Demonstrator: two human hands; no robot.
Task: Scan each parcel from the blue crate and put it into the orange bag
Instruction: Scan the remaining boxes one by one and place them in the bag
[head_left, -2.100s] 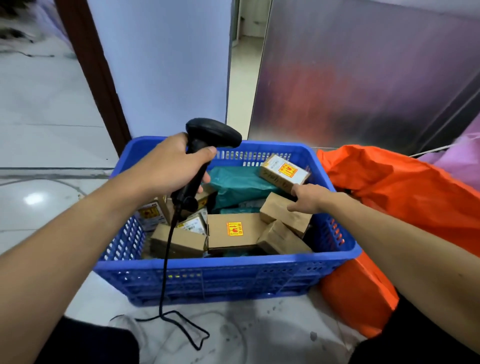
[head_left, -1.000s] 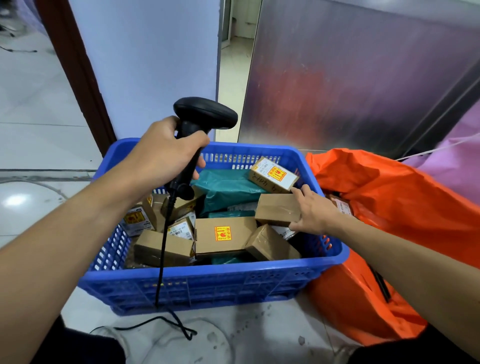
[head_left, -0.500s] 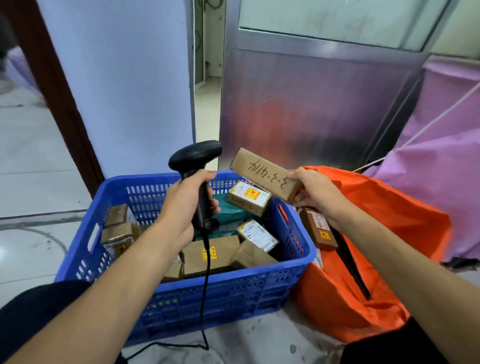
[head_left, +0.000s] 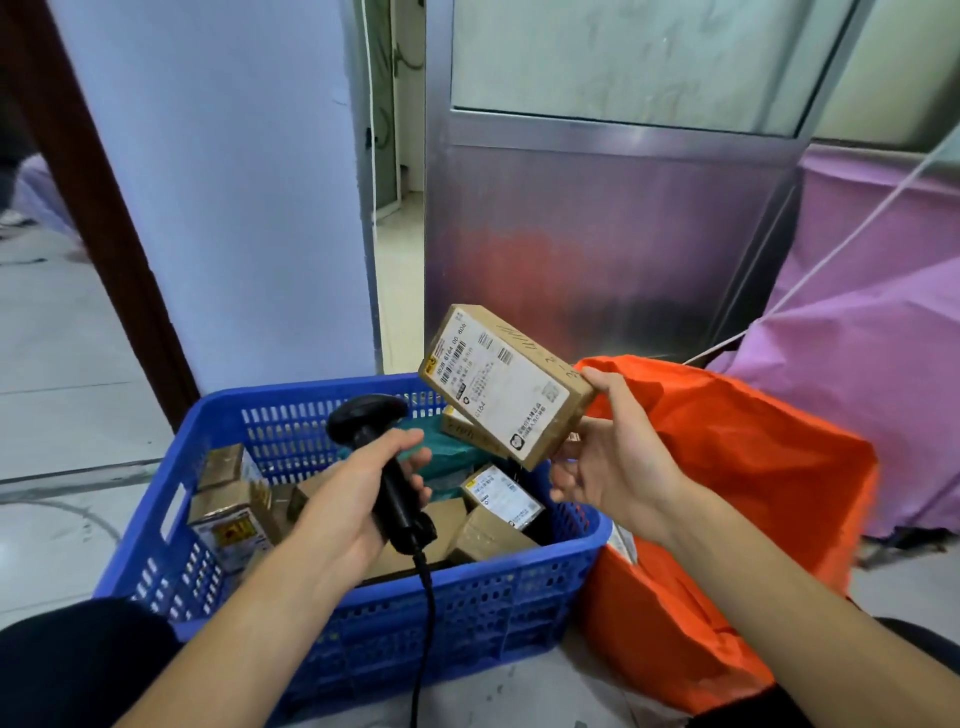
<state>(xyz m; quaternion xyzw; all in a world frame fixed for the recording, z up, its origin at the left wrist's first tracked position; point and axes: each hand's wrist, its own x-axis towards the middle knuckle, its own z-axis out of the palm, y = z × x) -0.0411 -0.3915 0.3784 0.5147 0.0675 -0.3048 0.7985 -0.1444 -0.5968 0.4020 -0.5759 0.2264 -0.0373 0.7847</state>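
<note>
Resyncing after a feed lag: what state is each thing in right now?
blue crate: on the floor, holding more boxes.
orange bag: slumped against the blue crate's right side.
parcel: raised over the blue crate, tilted, label facing the camera.
scanner: upright, below the parcel.
right hand: pinches the parcel's end.
left hand: grips the scanner.

A tilted brown cardboard parcel (head_left: 506, 387), white label facing the camera, is held by the right hand (head_left: 618, 467) above the blue crate's (head_left: 493, 623) 2 o'clock corner. The black scanner (head_left: 366, 415), gripped in the left hand (head_left: 348, 509), is at the parcel's 8 o'clock. The orange bag (head_left: 727, 467) stands at the crate's 3 o'clock.
</note>
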